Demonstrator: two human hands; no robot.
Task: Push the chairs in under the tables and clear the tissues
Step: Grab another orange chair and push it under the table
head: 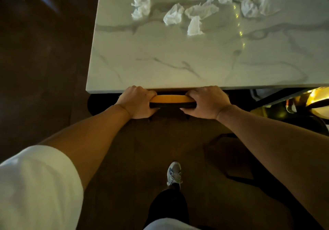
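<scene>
A chair's backrest (170, 101), orange on top with a dark rim, sits right against the near edge of the white marble table (178, 66); the seat is hidden beneath the tabletop. My left hand (137, 103) grips the backrest's left end and my right hand (207, 102) grips its right end. Several crumpled white tissues (194, 14) lie scattered across the far part of the table, with one larger piece (140, 2) off to the left.
Dark wooden floor lies in front of and left of the table. A second orange chair (318, 103) shows at the right edge, partly under the table. My foot in a grey sneaker (174, 173) stands behind the chair.
</scene>
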